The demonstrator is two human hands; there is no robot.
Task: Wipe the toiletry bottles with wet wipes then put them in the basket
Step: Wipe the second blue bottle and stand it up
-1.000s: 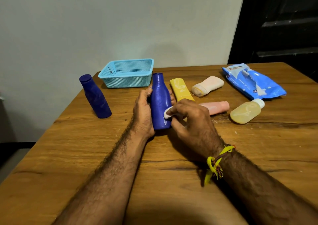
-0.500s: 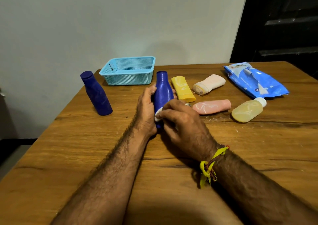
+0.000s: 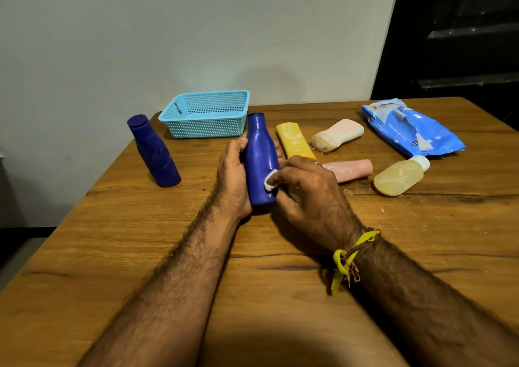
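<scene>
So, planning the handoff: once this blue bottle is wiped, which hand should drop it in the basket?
Left hand: it already grips the blue bottle, and the basket sits on its side. The right hand holds the wipe.

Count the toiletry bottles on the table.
6: a blue bottle standing left, a blue one in both hands, then yellow, cream, pink and clear-yellow ones lying right. None in the basket.

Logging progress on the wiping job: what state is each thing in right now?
Held blue bottle: upright, left hand gripping it.
Wet wipe: pinched by right hand, pressed on bottle.
Second blue bottle: standing, untouched.
Basket: holds no bottles.
Yellow bottle: lying flat.
Wipes pack: flap open.
</scene>
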